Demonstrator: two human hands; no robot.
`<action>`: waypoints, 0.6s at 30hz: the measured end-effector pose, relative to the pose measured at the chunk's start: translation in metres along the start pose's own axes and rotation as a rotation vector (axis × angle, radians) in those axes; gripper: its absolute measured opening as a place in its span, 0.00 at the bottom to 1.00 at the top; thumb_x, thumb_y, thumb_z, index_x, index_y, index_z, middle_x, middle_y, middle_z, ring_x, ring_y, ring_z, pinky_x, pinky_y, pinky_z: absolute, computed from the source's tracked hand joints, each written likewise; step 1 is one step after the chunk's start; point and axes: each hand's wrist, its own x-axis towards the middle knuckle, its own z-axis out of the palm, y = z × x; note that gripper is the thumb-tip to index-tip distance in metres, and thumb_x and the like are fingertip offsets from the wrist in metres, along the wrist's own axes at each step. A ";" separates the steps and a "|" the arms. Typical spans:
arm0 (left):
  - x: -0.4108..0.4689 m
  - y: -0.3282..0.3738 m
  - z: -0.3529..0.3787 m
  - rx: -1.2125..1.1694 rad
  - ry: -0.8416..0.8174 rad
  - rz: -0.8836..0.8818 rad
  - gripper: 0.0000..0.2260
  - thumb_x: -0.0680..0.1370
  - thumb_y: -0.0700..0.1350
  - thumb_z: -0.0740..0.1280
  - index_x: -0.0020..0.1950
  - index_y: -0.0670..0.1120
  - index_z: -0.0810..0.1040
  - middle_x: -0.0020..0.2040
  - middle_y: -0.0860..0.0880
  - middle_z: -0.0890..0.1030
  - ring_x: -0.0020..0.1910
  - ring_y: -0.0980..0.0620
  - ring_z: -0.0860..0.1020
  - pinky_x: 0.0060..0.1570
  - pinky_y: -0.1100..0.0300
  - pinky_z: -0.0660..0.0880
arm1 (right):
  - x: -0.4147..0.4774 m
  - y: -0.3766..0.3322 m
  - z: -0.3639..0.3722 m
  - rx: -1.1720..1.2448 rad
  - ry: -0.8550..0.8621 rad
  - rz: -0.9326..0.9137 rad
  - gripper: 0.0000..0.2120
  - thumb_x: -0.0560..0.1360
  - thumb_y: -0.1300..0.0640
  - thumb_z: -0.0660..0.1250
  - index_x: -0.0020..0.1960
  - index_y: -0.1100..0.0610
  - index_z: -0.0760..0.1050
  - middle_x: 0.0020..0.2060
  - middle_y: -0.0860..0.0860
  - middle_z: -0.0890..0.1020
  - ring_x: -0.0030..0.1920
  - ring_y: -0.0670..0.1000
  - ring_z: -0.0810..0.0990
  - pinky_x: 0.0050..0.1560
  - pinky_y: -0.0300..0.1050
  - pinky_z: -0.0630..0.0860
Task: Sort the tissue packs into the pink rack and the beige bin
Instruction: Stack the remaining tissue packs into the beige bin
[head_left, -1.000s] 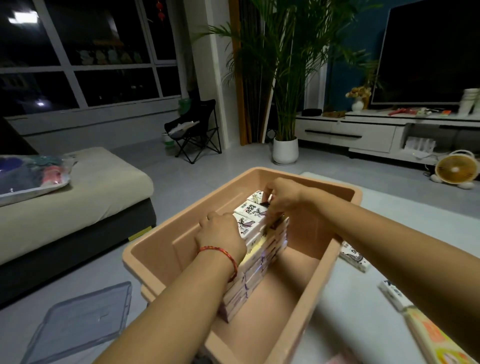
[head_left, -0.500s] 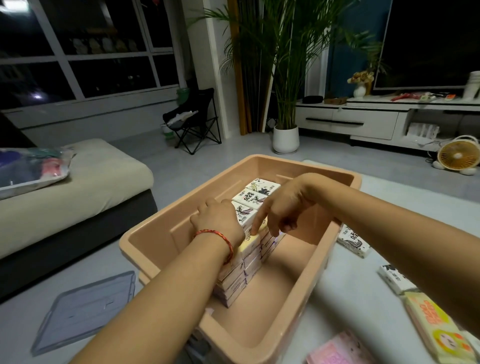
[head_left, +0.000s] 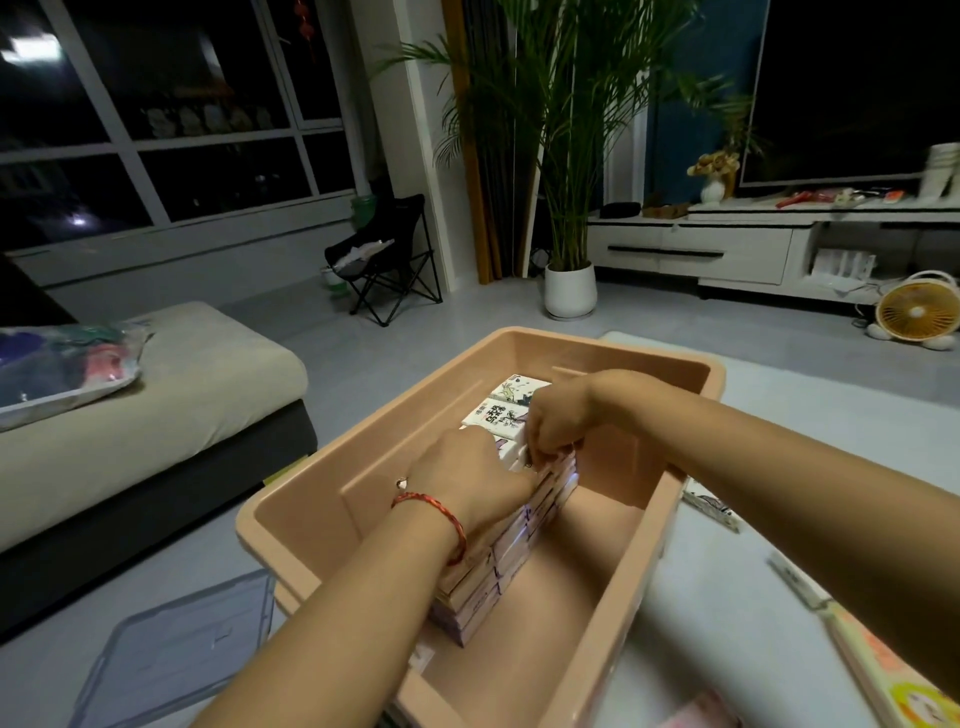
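Dim living-room floor: beige plastic bin (head_left: 395, 447) holds stacked white printed tissue packs (head_left: 498, 411), left hand (head_left: 467, 480) clamping them underneath itself, right hand (head_left: 558, 418) pinching the top edge, probably squaring the stack.

The right hand (head_left: 558, 418) has come back from the far end of the stack of tissue packs (head_left: 498, 566) and dropped just beside the left hand (head_left: 467, 480). Its fingers (head_left: 550, 452) now curl at the stack's top edge, perhaps pinching a pack, though blur hides the grip.
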 end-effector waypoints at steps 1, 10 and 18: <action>-0.001 0.001 0.000 -0.009 -0.021 0.018 0.18 0.72 0.56 0.65 0.30 0.47 0.67 0.31 0.49 0.71 0.38 0.45 0.75 0.36 0.61 0.69 | 0.001 -0.001 0.000 0.000 0.008 -0.007 0.14 0.72 0.67 0.62 0.55 0.67 0.79 0.42 0.57 0.77 0.35 0.50 0.73 0.31 0.37 0.71; 0.001 -0.007 0.006 -0.134 -0.097 0.021 0.11 0.69 0.52 0.63 0.37 0.44 0.74 0.44 0.42 0.83 0.43 0.42 0.82 0.47 0.49 0.80 | -0.004 0.000 0.003 0.054 -0.007 0.012 0.15 0.73 0.68 0.60 0.58 0.65 0.78 0.37 0.54 0.76 0.30 0.47 0.73 0.26 0.34 0.74; -0.038 0.018 -0.041 -0.598 0.751 0.259 0.14 0.76 0.49 0.59 0.33 0.44 0.73 0.30 0.43 0.79 0.29 0.42 0.78 0.31 0.45 0.76 | -0.146 0.041 -0.033 0.543 0.671 -0.167 0.12 0.77 0.66 0.58 0.52 0.53 0.77 0.40 0.51 0.81 0.39 0.48 0.77 0.39 0.36 0.75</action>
